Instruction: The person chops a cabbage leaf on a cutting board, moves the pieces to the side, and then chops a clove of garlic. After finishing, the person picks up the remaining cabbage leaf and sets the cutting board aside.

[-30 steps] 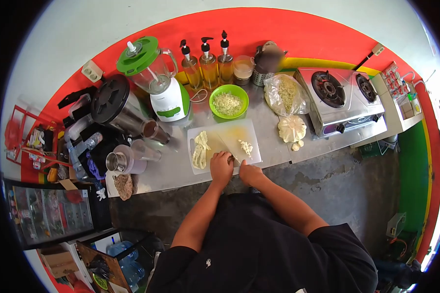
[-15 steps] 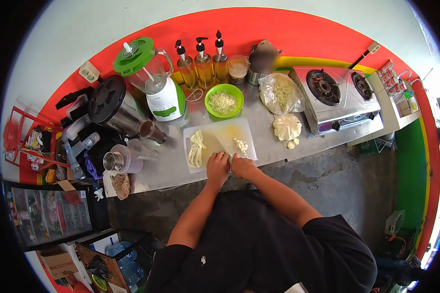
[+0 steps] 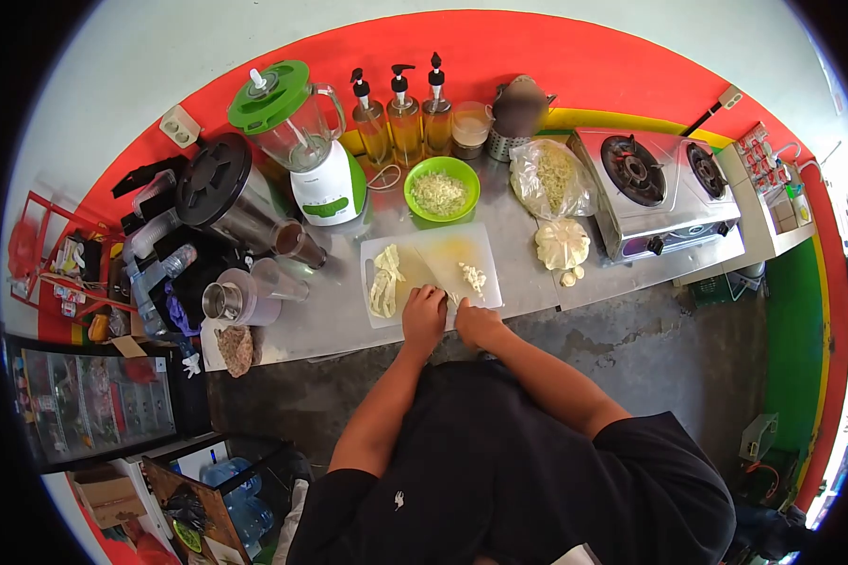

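The person is standing at the steel table (image 3: 334, 318), both hands working at the near edge of a white cutting board (image 3: 443, 252). The left hand (image 3: 424, 315) is pressing down with fingers curled; whether its grip is clamping anything I cannot tell. The right hand (image 3: 479, 326) is lying just beside it, its grip drawn together in a fist. Pale strips (image 3: 383, 281) are lying on the board's left, chopped pieces (image 3: 473, 278) to its right. A green bowl (image 3: 441, 193) is sitting beyond the board.
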`<state>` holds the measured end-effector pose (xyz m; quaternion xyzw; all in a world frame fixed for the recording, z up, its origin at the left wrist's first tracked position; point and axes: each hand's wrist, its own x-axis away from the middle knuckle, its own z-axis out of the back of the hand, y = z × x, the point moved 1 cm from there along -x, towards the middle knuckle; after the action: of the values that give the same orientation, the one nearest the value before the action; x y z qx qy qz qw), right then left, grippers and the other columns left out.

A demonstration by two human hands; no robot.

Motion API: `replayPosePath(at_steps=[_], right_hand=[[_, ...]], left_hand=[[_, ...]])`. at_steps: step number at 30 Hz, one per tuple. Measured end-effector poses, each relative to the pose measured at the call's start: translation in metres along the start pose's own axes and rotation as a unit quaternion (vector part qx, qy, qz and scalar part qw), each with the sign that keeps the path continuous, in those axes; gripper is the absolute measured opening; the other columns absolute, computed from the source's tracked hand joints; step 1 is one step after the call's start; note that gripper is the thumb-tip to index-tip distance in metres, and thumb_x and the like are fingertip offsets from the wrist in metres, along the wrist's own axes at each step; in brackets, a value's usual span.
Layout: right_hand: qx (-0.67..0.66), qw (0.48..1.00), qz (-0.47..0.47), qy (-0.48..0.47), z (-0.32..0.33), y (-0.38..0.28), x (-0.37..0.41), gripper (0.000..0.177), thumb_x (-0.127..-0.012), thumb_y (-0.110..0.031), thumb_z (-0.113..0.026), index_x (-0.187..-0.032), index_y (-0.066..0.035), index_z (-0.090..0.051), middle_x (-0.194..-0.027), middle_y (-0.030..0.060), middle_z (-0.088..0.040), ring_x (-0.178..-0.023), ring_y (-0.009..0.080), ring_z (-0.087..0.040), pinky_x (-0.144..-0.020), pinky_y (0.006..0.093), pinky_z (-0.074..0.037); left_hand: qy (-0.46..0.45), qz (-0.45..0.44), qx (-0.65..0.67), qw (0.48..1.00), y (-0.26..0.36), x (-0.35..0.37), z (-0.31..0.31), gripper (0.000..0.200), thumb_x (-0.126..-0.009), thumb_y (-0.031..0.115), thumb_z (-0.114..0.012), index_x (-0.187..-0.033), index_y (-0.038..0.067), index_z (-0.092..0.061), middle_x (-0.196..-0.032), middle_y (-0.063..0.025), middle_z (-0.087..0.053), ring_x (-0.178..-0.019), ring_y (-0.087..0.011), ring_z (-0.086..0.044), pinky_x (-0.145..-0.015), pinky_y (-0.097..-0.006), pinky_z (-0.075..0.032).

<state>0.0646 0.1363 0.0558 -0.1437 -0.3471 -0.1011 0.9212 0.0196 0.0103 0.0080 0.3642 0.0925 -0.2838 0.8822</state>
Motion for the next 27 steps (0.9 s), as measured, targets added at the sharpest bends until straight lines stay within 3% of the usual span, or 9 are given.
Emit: replayPosePath(at_steps=[7,9,13,15,18,21,25,27], right_hand=[[-0.026,1.000,0.012,-0.001,0.008,0.003,-0.009,0.035,-0.089,-0.009,-0.061,-0.118,0.003,-0.045,-0.116,0.0277,-0.067,-0.111,0.0404,-0.066,-0.093,0.0474,-0.052],[-0.004,1.000,-0.006,-0.013,0.001,0.002,-0.008,0.051,-0.083,-0.010,-0.071,-0.123,0.004,-0.044,-0.115,0.0236,-0.069,-0.111,0.0344,-0.068,-0.090,0.0432,-0.055],[0.009,0.999,0.000,0.039,-0.009,0.002,-0.009,0.049,-0.083,-0.010,-0.071,-0.122,0.004,-0.045,-0.114,0.0238,-0.070,-0.109,0.0345,-0.069,-0.089,0.0432,-0.055],[-0.039,0.999,0.020,0.031,-0.001,0.004,-0.014,0.037,-0.091,-0.011,-0.059,-0.121,0.004,-0.044,-0.112,0.0271,-0.069,-0.110,0.0388,-0.067,-0.092,0.0476,-0.053],[-0.003,1.000,0.006,0.004,0.005,0.004,-0.009,0.048,-0.084,-0.009,-0.070,-0.122,0.003,-0.044,-0.112,0.0240,-0.070,-0.108,0.0357,-0.069,-0.089,0.0442,-0.055],[0.008,1.000,0.014,0.015,-0.006,0.005,-0.006,0.038,-0.091,-0.012,-0.060,-0.122,0.005,-0.044,-0.111,0.0262,-0.069,-0.107,0.0374,-0.069,-0.089,0.0470,-0.054],[-0.004,0.999,0.036,0.035,0.002,0.001,-0.009,0.039,-0.090,-0.011,-0.060,-0.122,0.005,-0.044,-0.109,0.0260,-0.070,-0.105,0.0384,-0.069,-0.089,0.0465,-0.054],[0.023,0.999,0.026,-0.003,0.015,-0.001,-0.005,0.047,-0.082,-0.009,-0.072,-0.120,0.003,-0.045,-0.111,0.0242,-0.070,-0.107,0.0361,-0.070,-0.089,0.0432,-0.056]], left_hand=[[-0.028,0.035,0.032,0.998,-0.003,0.001,0.001,0.008,-0.084,0.010,-0.069,-0.091,0.007,-0.069,-0.093,-0.0079,-0.064,-0.093,-0.0324,-0.059,-0.081,-0.0418,-0.049],[-0.012,0.024,0.034,0.999,-0.003,0.001,0.002,0.008,-0.084,0.010,-0.069,-0.092,0.007,-0.070,-0.094,-0.0082,-0.064,-0.095,-0.0322,-0.059,-0.082,-0.0414,-0.049],[-0.016,0.047,0.055,0.997,-0.003,0.000,0.002,0.009,-0.085,0.011,-0.069,-0.092,0.006,-0.069,-0.095,-0.0080,-0.065,-0.096,-0.0321,-0.059,-0.083,-0.0408,-0.049],[-0.022,0.053,0.056,0.997,-0.004,0.000,0.002,0.009,-0.084,0.012,-0.069,-0.092,0.006,-0.069,-0.096,-0.0080,-0.065,-0.096,-0.0323,-0.059,-0.083,-0.0409,-0.049],[-0.029,0.055,0.049,0.997,-0.005,0.001,0.002,0.010,-0.084,0.013,-0.069,-0.092,0.006,-0.069,-0.096,-0.0080,-0.065,-0.096,-0.0325,-0.059,-0.083,-0.0412,-0.049],[-0.018,0.049,0.051,0.997,-0.006,0.000,0.001,0.010,-0.084,0.013,-0.070,-0.092,0.006,-0.069,-0.096,-0.0078,-0.065,-0.096,-0.0325,-0.059,-0.083,-0.0411,-0.049],[-0.028,0.057,0.051,0.997,-0.007,-0.001,0.001,0.010,-0.083,0.012,-0.070,-0.092,0.006,-0.069,-0.097,-0.0076,-0.065,-0.097,-0.0325,-0.059,-0.083,-0.0412,-0.049],[-0.030,0.059,0.048,0.997,-0.007,0.000,0.000,0.010,-0.083,0.012,-0.070,-0.092,0.006,-0.069,-0.097,-0.0075,-0.065,-0.096,-0.0325,-0.059,-0.082,-0.0414,-0.049]])
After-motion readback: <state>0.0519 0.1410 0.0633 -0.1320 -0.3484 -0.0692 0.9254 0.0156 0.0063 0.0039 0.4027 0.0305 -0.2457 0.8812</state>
